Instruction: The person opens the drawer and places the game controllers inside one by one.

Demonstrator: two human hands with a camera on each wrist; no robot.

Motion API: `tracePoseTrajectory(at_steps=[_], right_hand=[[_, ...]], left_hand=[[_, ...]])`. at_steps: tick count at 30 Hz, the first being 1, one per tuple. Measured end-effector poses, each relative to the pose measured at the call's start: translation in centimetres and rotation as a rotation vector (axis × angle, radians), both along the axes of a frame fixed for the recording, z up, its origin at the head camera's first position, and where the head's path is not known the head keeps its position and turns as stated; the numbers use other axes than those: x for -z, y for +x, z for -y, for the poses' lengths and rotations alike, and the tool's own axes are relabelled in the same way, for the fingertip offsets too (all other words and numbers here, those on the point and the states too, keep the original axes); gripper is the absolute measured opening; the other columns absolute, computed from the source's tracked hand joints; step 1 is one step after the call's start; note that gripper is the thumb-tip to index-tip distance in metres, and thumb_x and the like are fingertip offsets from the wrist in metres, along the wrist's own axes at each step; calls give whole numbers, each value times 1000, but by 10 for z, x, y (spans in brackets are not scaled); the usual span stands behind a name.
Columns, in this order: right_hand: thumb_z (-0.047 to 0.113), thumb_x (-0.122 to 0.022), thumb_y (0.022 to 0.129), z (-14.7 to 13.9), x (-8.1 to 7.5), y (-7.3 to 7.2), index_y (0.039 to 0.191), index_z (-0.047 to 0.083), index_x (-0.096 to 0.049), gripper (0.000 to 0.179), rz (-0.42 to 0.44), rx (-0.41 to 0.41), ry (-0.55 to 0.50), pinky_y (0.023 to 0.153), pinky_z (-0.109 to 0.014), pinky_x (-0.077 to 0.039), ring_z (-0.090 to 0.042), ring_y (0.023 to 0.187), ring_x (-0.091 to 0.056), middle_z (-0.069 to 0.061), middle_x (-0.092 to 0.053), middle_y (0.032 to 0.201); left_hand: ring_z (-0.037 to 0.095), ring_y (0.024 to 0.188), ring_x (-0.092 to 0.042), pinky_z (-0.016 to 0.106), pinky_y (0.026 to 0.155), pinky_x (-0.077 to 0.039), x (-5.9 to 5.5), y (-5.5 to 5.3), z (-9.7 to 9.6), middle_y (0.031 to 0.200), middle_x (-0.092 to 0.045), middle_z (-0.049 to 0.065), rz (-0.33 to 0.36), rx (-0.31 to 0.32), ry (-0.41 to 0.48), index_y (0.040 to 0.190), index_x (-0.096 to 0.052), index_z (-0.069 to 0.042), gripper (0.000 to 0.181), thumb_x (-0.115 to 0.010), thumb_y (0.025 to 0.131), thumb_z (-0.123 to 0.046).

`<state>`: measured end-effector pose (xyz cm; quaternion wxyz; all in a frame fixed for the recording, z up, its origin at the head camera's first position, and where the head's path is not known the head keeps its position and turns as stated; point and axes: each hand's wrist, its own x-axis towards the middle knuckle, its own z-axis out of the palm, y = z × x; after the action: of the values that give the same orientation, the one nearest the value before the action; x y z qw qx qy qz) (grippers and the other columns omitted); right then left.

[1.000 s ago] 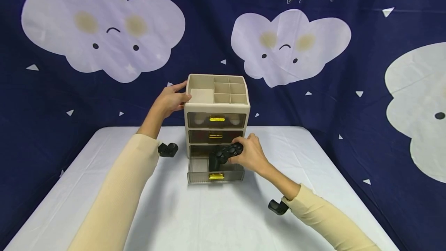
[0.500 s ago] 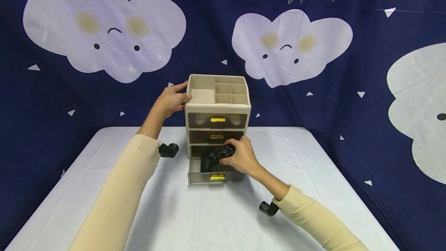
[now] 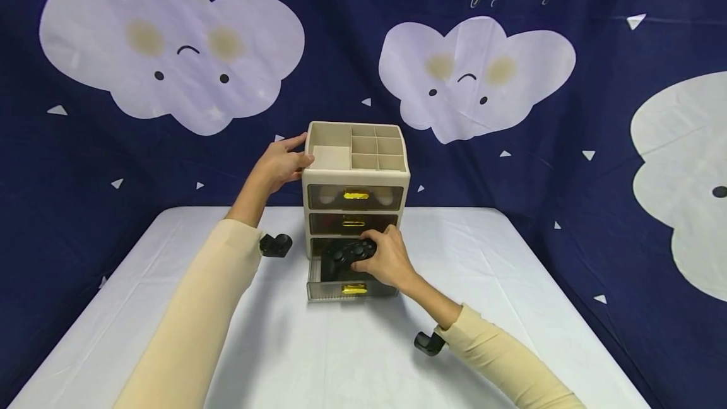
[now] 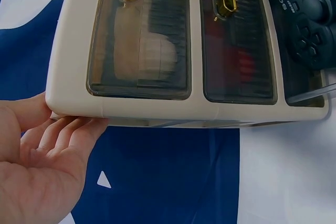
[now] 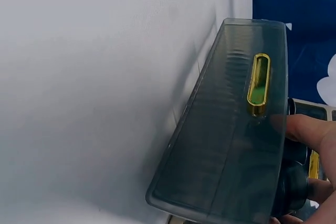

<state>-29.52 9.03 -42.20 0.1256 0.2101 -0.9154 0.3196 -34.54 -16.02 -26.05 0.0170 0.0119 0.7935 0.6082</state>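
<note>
A cream desktop drawer organizer (image 3: 356,173) stands on the white table. Its bottom drawer (image 3: 377,288), smoky and see-through with a gold handle, is pulled out. My left hand (image 3: 282,161) grips the organizer's upper left side, thumb over the top rim and fingers against the side wall. With thumb and fingers my right hand (image 3: 389,260) holds a black Sony game controller (image 3: 339,256), tilted and largely within the open drawer. In the left wrist view the controller (image 4: 311,22) shows its buttons and a stick; in the right wrist view the drawer front (image 5: 226,129) hides much of it.
Two drawers above are closed; pale round things show through the top drawer (image 3: 329,196). The organizer's top has open compartments (image 3: 375,144). A dark blue cloud-print cloth (image 3: 341,49) hangs behind the white table (image 3: 318,352). Black devices are on both wrists.
My right hand has moved left and slightly down with the controller, bringing it deeper into the open drawer. My left hand stays on the organizer.
</note>
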Motion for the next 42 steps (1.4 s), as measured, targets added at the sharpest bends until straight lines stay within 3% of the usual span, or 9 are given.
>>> tracePoseTrajectory(at_steps=[13,28,42], right_hand=[[33,-95,68,0,14,-1,117,12,-74,57,7,19,13,77,-35,-44,-20,87,-43,-11,-58,99],[43,-90,74,-2,28,-3,122,12,-71,60,1,21,95,94,-47,-51,-31,114,-55,-16,-62,120],[38,-87,71,0,29,-4,116,11,-72,54,-39,17,135,95,-45,-48,-33,115,-54,-18,-65,113]], left_hand=[[27,141,-49,42,113,-47,1,-1,0,163,-36,13,0,0,9,163,-25,-27,69,-57,104,-11],[28,141,-49,43,113,-46,-2,1,0,163,-35,13,1,2,3,163,-25,-27,69,-58,104,-10],[29,140,-49,42,113,-46,-2,2,1,163,-34,15,13,8,7,162,-24,-28,69,-57,104,-11]])
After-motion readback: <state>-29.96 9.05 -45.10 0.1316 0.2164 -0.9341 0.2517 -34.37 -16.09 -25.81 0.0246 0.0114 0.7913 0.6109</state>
